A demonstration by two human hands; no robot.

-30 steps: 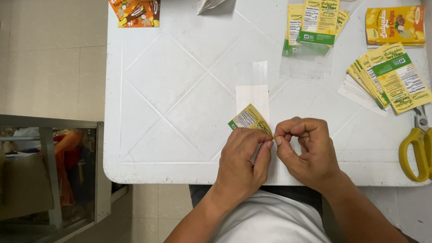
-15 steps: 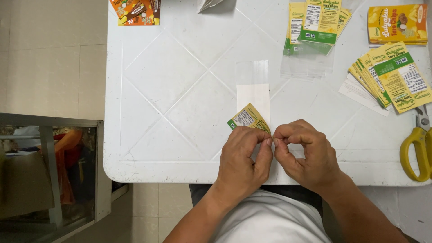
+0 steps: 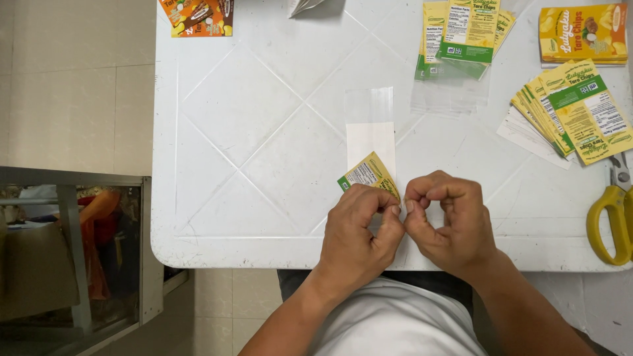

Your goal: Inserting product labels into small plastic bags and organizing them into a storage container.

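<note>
1. Left hand (image 3: 356,227) and right hand (image 3: 448,221) are curling shut, fingertips pinching the yellow label (image 3: 368,175) at its lower edge to steady it
2. The label is lying over a clear bag (image 3: 370,128) on the white table (image 3: 250,132)
3. Scissors (image 3: 610,214) are waiting at the right

I have a single head-worn view, looking almost straight down from close above the white table (image 3: 250,132), whose near edge runs low across the frame. Tiled floor fills the left strip; my torso sits at bottom centre.
</note>
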